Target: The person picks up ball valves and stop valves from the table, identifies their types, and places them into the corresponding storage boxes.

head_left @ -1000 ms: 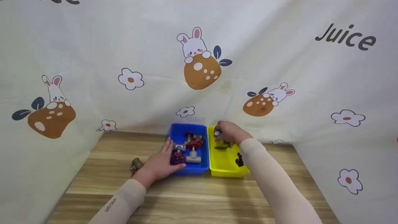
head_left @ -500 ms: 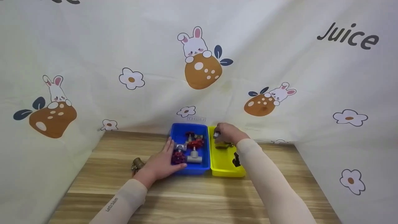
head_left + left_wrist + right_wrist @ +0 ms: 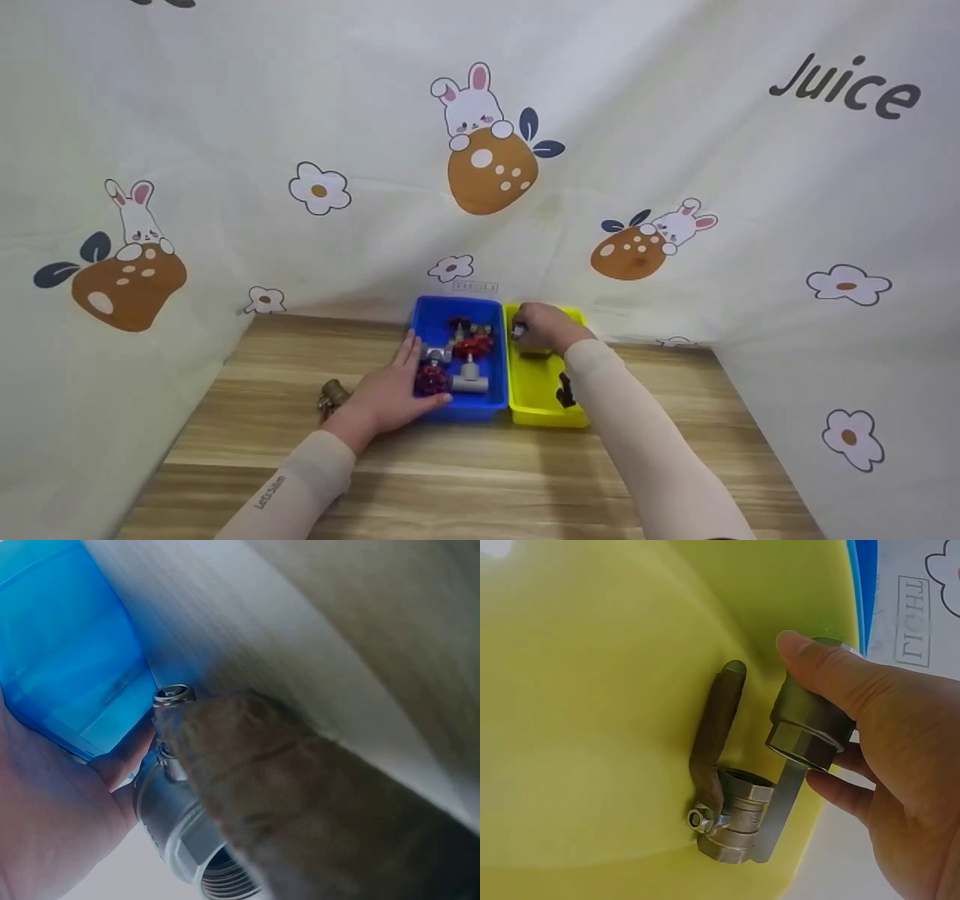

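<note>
In the head view, my left hand rests along the left side of a blue bin, fingers extended and thumb over the front rim. Several valves lie inside, some with red handwheels. My right hand reaches into a yellow bin. Seen from the right wrist, its thumb and fingers grip a metal ball valve near the bin wall; a flat handle extends downward. Beside it stands another ball valve with a brown lever. My forearm hides part of the yellow bin from above.
Left of my left wrist, one more ball valve lies on the wooden table; its threaded end shows close up in the left wrist view. A printed cloth hangs behind the bins. A small black part sits under my right forearm.
My right hand has sunk slightly deeper into the yellow bin with the ball valve, its forearm shifting a little left. My left hand stays against the blue bin.
</note>
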A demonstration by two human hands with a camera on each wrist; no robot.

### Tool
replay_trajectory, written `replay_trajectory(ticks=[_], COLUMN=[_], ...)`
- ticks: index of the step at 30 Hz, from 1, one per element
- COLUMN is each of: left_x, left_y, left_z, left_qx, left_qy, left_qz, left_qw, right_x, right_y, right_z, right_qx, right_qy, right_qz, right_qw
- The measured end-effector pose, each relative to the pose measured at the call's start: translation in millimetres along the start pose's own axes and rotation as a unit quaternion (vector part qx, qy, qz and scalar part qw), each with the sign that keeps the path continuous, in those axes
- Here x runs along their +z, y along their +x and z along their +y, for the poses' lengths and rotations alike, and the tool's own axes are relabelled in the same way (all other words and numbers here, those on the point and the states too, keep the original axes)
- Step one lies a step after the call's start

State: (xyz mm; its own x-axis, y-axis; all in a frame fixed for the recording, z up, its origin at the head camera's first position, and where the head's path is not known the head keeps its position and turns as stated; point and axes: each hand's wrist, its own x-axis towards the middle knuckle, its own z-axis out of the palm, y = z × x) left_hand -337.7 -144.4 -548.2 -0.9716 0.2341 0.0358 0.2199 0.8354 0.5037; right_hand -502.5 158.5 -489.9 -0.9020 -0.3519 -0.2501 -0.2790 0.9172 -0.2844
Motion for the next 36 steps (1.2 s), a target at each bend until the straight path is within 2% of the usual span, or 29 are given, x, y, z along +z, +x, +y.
replay_trajectory(ticks=[5,8,12,16,27,36], left_x=[1.3,1.3,0.7,1.3,-0.2,-1.9], left_y=[0.5,0.7,0.3,0.3,-0.4,-1.5], left_z=[-1.9,-1.9,-1.0,-1.0,1.5,1.0], left_qx=[0.009,0.013,0.012,0.008,0.006,0.007], left_qy=[0.006,0.005,-0.001,0.002,-0.004,-0.001], left_qz=[0.007,0.010,0.010,0.009,0.008,0.005], left_qw=[0.9999,0.9999,0.9999,0.9999,0.9999,1.0000], right_x=[5,7,10,14,13,9], right_y=[1.4,3.9,10.7,17.6,13.8,-1.3], right_z=[2,3,5,7,0,-5], right_qx=[-0.056,-0.068,-0.022,0.020,0.033,0.010], right_qy=[-0.036,-0.046,0.004,0.059,0.074,0.081], right_qz=[0.021,0.021,-0.011,-0.044,-0.049,-0.045], right_qw=[0.9976,0.9964,0.9997,0.9971,0.9956,0.9956])
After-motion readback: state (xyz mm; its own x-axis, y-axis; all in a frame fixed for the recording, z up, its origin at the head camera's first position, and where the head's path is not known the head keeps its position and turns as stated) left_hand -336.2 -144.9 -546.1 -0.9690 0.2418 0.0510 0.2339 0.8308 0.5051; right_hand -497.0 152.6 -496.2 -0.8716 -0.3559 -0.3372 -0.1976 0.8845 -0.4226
